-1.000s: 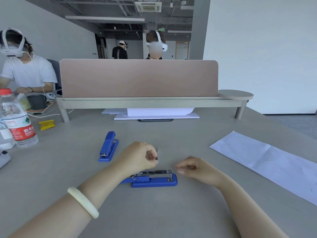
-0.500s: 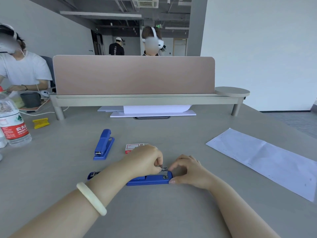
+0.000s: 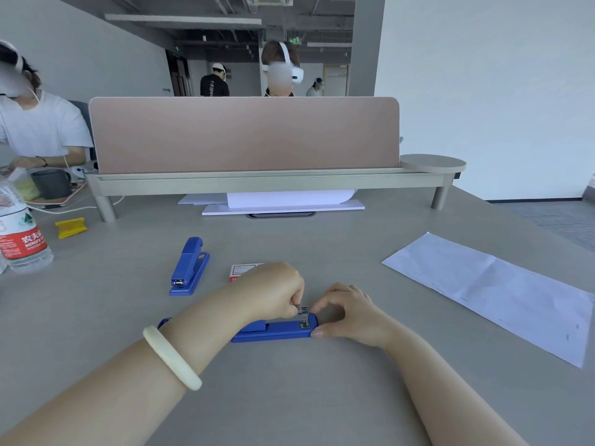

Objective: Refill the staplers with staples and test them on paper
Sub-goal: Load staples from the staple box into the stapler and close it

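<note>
Refilling the stapler [image 3: 273, 329].
My L hand [image 3: 273, 291] is pinching staples [image 3: 302, 309] at its front; R hand [image 3: 351, 313] is gripping its tip.

I see the left hand [image 3: 273, 294] fisted (wrist bent inward), its fingertips pinching a small metal piece [image 3: 302, 310]. The right hand [image 3: 351, 313] lies opposite, thumb and curled forefinger bracketing the front end of the stapler [image 3: 277, 328], thumb tip touching it.
</note>
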Demonstrator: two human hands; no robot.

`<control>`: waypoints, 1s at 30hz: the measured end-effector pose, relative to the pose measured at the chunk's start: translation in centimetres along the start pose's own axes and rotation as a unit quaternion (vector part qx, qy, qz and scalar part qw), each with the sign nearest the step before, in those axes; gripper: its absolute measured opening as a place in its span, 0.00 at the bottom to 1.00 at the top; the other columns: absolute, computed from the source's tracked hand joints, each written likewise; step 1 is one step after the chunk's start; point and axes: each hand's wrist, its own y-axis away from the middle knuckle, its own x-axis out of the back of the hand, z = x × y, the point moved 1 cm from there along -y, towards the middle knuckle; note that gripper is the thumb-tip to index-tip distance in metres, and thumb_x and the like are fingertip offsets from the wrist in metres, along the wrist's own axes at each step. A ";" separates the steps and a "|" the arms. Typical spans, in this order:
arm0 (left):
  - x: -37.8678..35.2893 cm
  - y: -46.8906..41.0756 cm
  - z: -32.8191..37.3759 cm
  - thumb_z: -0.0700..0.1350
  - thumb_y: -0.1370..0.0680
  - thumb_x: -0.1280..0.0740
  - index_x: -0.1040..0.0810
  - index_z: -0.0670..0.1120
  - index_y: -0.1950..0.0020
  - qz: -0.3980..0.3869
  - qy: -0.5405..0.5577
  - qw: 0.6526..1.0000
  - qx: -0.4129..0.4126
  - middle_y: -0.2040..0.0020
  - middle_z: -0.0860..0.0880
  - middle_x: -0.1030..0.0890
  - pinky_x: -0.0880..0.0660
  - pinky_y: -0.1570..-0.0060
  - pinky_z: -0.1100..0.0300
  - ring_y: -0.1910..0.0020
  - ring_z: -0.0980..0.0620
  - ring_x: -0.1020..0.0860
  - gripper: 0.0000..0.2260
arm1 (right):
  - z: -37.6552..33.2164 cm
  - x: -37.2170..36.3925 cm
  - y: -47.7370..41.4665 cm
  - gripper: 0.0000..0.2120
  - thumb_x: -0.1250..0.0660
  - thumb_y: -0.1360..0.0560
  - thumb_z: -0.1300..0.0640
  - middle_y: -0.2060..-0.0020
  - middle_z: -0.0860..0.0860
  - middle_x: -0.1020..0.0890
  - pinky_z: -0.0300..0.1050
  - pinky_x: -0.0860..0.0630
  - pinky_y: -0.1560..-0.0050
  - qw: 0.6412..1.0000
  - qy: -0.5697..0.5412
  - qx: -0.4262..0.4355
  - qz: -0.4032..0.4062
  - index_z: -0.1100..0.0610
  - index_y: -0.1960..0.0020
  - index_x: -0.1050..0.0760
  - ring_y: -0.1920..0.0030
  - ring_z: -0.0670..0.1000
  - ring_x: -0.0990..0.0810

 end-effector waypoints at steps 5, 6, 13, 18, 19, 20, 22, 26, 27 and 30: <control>-0.1 0.1 -0.1 0.43 0.26 0.34 0.19 0.45 0.52 -0.017 0.002 1.000 -0.001 0.52 0.48 0.17 0.26 0.53 0.57 0.46 0.47 0.22 0.07 | 0.1 0.0 0.0 0.10 0.25 0.34 0.47 0.50 0.44 0.26 0.42 0.40 0.39 1.000 -0.003 -0.005 -0.001 0.41 0.55 0.22 0.43 0.47 0.34; -0.1 0.1 -0.1 0.43 0.26 0.34 0.18 0.44 0.52 -0.019 0.002 1.000 -0.002 0.52 0.48 0.17 0.26 0.53 0.57 0.46 0.47 0.22 0.07 | 0.1 0.0 0.0 0.10 0.25 0.34 0.47 0.50 0.45 0.26 0.42 0.40 0.39 1.000 -0.004 -0.006 -0.001 0.41 0.55 0.22 0.43 0.47 0.34; 0.3 0.0 -0.2 0.43 0.25 0.34 0.19 0.45 0.49 -0.026 0.003 1.000 0.003 0.49 0.48 0.18 0.32 0.59 0.61 0.48 0.47 0.22 0.08 | 0.0 0.0 0.0 0.10 0.25 0.34 0.48 0.48 0.47 0.25 0.42 0.40 0.38 1.000 -0.007 -0.004 -0.003 0.41 0.55 0.23 0.42 0.48 0.33; 0.5 0.0 -0.3 0.43 0.25 0.33 0.19 0.45 0.49 -0.032 0.021 0.999 0.000 0.49 0.48 0.18 0.31 0.58 0.62 0.50 0.48 0.21 0.07 | 0.1 -0.1 -0.1 0.10 0.25 0.34 0.47 0.49 0.46 0.26 0.42 0.40 0.38 1.000 -0.010 -0.005 -0.005 0.41 0.55 0.22 0.42 0.48 0.33; 0.5 0.0 -0.2 0.43 0.25 0.34 0.19 0.45 0.49 -0.033 0.018 0.999 -0.001 0.48 0.48 0.18 0.31 0.58 0.62 0.50 0.48 0.21 0.08 | 0.0 -0.1 -0.1 0.09 0.25 0.34 0.47 0.49 0.46 0.26 0.42 0.40 0.38 1.000 -0.011 -0.004 -0.005 0.40 0.56 0.23 0.42 0.48 0.33; 0.6 0.0 -0.1 0.43 0.25 0.34 0.19 0.45 0.48 -0.034 0.012 0.999 -0.001 0.48 0.48 0.18 0.31 0.58 0.62 0.50 0.47 0.21 0.08 | 0.0 0.0 0.0 0.09 0.25 0.34 0.47 0.49 0.46 0.25 0.42 0.40 0.37 1.000 -0.011 -0.004 -0.005 0.39 0.57 0.23 0.42 0.48 0.33; 0.5 0.0 0.1 0.43 0.25 0.34 0.19 0.45 0.48 -0.037 0.000 0.999 0.000 0.47 0.48 0.18 0.33 0.60 0.62 0.49 0.47 0.21 0.08 | -0.1 0.0 0.0 0.10 0.25 0.34 0.47 0.48 0.47 0.25 0.43 0.40 0.37 1.000 -0.009 -0.003 -0.005 0.37 0.58 0.24 0.42 0.48 0.33; 0.5 0.1 0.2 0.43 0.25 0.35 0.20 0.46 0.48 -0.032 -0.010 0.999 -0.004 0.48 0.49 0.18 0.35 0.64 0.63 0.49 0.48 0.21 0.08 | -0.2 0.0 0.1 0.11 0.25 0.35 0.47 0.49 0.46 0.25 0.43 0.40 0.36 1.000 -0.011 -0.003 -0.005 0.36 0.59 0.25 0.42 0.47 0.33; 0.5 0.0 0.1 0.43 0.25 0.35 0.19 0.45 0.48 -0.029 -0.008 1.000 -0.003 0.48 0.49 0.18 0.35 0.64 0.63 0.49 0.48 0.21 0.08 | -0.2 0.0 0.1 0.11 0.25 0.35 0.46 0.49 0.45 0.25 0.43 0.39 0.36 1.000 -0.010 -0.003 -0.005 0.36 0.59 0.25 0.42 0.47 0.33; 0.5 0.0 0.0 0.43 0.25 0.35 0.19 0.45 0.49 -0.022 -0.008 1.000 -0.003 0.49 0.49 0.18 0.39 0.70 0.67 0.50 0.48 0.21 0.08 | -0.1 0.0 0.0 0.10 0.25 0.35 0.46 0.49 0.45 0.25 0.44 0.39 0.36 1.000 -0.005 -0.004 -0.008 0.35 0.59 0.25 0.43 0.47 0.33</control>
